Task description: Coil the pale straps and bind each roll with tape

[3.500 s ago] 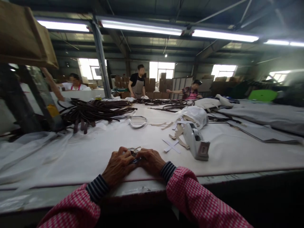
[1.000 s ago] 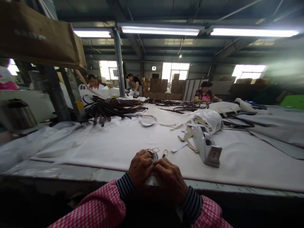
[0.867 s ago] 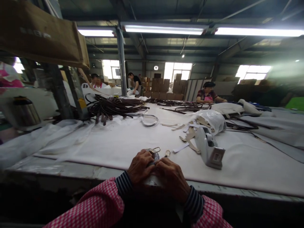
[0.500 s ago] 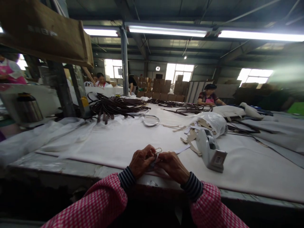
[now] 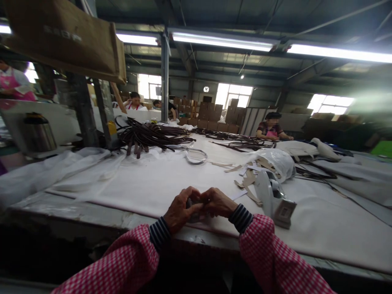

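Close to the table's front edge, my left hand (image 5: 181,210) and my right hand (image 5: 218,203) meet, fingers bent and closed. Between them is a small greyish piece (image 5: 190,204), mostly covered by the fingers, so its kind does not show. Right of my right hand stands a grey tape dispenser (image 5: 283,212). Beside it lie loose beige strips (image 5: 249,181) and a clear plastic bag (image 5: 283,163). Beyond my hands, a curved silver-grey hoop (image 5: 196,161) rests on the white tabletop covering (image 5: 147,183).
A heap of dark brown straps (image 5: 150,136) lies at the back left by a metal post (image 5: 105,110). Overhead on the left hangs a brown bag (image 5: 67,45). Crumpled plastic sheeting (image 5: 67,171) covers the left side. A co-worker (image 5: 272,126) sits across the table.
My hands have drawn closer together, and the right one has turned over the piece. The pale metallic loop that stuck up between my fingers is hidden now. The view has shifted slightly.
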The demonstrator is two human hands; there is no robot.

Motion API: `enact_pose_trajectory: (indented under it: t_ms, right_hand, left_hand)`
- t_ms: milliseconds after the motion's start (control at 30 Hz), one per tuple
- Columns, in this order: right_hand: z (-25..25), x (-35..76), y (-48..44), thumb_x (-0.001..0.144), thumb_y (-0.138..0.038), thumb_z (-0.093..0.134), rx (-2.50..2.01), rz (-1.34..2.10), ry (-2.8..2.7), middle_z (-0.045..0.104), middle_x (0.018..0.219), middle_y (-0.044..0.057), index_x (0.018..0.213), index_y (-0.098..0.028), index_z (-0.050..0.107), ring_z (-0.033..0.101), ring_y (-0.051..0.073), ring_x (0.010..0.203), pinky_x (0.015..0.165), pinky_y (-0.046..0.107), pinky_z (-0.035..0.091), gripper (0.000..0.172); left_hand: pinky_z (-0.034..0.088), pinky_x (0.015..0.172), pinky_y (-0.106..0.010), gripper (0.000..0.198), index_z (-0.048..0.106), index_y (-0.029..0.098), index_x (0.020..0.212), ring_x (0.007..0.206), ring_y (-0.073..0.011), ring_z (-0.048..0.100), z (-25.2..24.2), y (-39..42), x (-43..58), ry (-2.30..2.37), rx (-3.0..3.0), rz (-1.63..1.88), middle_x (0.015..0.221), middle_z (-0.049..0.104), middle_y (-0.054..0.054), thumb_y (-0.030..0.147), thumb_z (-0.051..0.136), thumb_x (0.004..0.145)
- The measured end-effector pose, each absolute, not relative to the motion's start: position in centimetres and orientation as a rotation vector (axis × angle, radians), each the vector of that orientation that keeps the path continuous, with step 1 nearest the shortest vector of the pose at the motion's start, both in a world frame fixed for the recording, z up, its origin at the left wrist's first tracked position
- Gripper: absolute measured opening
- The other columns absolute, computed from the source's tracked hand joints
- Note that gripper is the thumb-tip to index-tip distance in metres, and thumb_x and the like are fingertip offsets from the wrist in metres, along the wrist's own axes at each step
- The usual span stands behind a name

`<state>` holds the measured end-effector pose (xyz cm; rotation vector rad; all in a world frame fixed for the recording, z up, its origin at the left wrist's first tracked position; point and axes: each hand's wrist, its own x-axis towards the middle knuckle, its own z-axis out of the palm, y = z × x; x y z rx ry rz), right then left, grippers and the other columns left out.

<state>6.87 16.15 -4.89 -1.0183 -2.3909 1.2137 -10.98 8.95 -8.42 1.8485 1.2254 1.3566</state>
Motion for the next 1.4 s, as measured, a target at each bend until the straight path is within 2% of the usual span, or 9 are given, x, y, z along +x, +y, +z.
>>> enact_pose_trajectory:
  t_ms: [100, 167, 267, 500, 733, 833, 933, 1100, 1400]
  right_hand:
    - [-4.9, 6.9, 16.3, 0.070, -0.017, 0.069, -1.006, 1.180, -2.433, 0.062, 0.055, -0.003, 0.074, -0.014, 0.071, 0.059, 0.012, 0.046, 0.039, 0.016, 0.042, 0.005]
    - [-4.8, 6.9, 16.2, 0.071, -0.017, 0.069, -0.993, 1.150, -2.475, 0.064, 0.058, -0.002, 0.075, -0.014, 0.071, 0.061, 0.012, 0.048, 0.040, 0.016, 0.044, 0.005]
    - [-3.9, 6.9, 16.1, 0.075, -0.014, 0.065, -0.950, 1.097, -2.580, 0.068, 0.064, -0.001, 0.080, -0.014, 0.071, 0.064, 0.012, 0.052, 0.043, 0.015, 0.046, 0.008]
    - [-1.4, 5.9, 15.0, 0.079, -0.003, 0.060, -0.883, 0.689, -2.855, 0.069, 0.062, 0.000, 0.080, -0.016, 0.073, 0.060, 0.010, 0.048, 0.048, 0.018, 0.041, 0.018]
    - [-4.7, 6.7, 11.6, 0.095, -0.007, 0.049, -0.715, 0.008, -2.828, 0.069, 0.110, 0.015, 0.108, -0.014, 0.063, 0.066, 0.023, 0.088, 0.067, 0.031, 0.044, 0.020]
    - [-6.7, 7.4, 10.7, 0.098, -0.013, 0.050, -0.616, -0.235, -2.726, 0.067, 0.111, 0.013, 0.109, -0.015, 0.060, 0.062, 0.022, 0.090, 0.064, 0.030, 0.043, 0.015]
    - [-8.2, 8.1, 10.0, 0.097, -0.015, 0.054, -0.694, -0.278, -2.670, 0.065, 0.103, 0.010, 0.106, -0.016, 0.060, 0.058, 0.023, 0.090, 0.066, 0.031, 0.044, 0.011]
    - [-9.4, 8.9, 8.8, 0.092, -0.011, 0.056, -0.800, -0.243, -2.626, 0.063, 0.108, 0.011, 0.133, -0.014, 0.050, 0.055, 0.026, 0.095, 0.077, 0.036, 0.047, 0.041]
    - [-9.5, 9.4, 8.7, 0.095, -0.012, 0.055, -0.842, -0.032, -2.528, 0.060, 0.107, 0.008, 0.133, -0.021, 0.053, 0.053, 0.024, 0.098, 0.085, 0.034, 0.047, 0.039]
  left_hand:
    - [0.044, 0.089, -0.040, 0.034, 0.065, 0.021, 0.106, 0.104, -0.0269, 0.054, -8.6, 8.2, -11.3, 1.504, 2.148, 1.176, 0.106, 0.064, -0.005, 0.029, 0.081, 0.076]
    - [0.043, 0.091, -0.042, 0.024, 0.069, 0.022, 0.097, 0.110, -0.0297, 0.049, -8.8, 8.0, -11.3, 1.562, 2.311, 1.004, 0.109, 0.065, -0.005, 0.030, 0.081, 0.079]
    - [0.041, 0.094, -0.043, 0.010, 0.073, 0.027, 0.096, 0.115, -0.0303, 0.045, -8.8, 8.3, -11.2, 1.497, 2.422, 0.867, 0.110, 0.068, -0.003, 0.031, 0.074, 0.087]
    - [0.037, 0.097, -0.043, 0.009, 0.076, 0.029, 0.096, 0.110, -0.0283, 0.047, -9.0, 8.8, -11.2, 1.420, 2.352, 0.920, 0.106, 0.071, -0.002, 0.030, 0.070, 0.089]
    - [0.040, 0.094, -0.042, 0.009, 0.074, 0.025, 0.090, 0.111, -0.0285, 0.044, -9.3, 8.9, -11.2, 1.454, 2.324, 0.933, 0.104, 0.070, -0.005, 0.029, 0.065, 0.089]
    - [0.039, 0.097, -0.042, 0.012, 0.072, 0.023, 0.081, 0.111, -0.0278, 0.044, -9.2, 8.9, -11.0, 1.453, 2.307, 0.938, 0.098, 0.070, -0.004, 0.023, 0.063, 0.088]
    - [0.040, 0.098, -0.042, 0.011, 0.071, 0.021, 0.077, 0.113, -0.0287, 0.043, -9.0, 8.7, -11.1, 1.465, 2.268, 0.943, 0.096, 0.069, -0.006, 0.019, 0.063, 0.085]
    - [0.040, 0.103, -0.041, 0.020, 0.075, 0.025, 0.094, 0.116, -0.0279, 0.045, -8.5, 8.5, -12.3, 1.374, 2.244, 0.882, 0.104, 0.069, -0.003, 0.016, 0.067, 0.077]
    - [0.040, 0.103, -0.044, 0.015, 0.075, 0.023, 0.094, 0.119, -0.0300, 0.043, -8.3, 9.0, -12.7, 1.370, 2.276, 0.823, 0.107, 0.068, -0.006, 0.034, 0.069, 0.084]
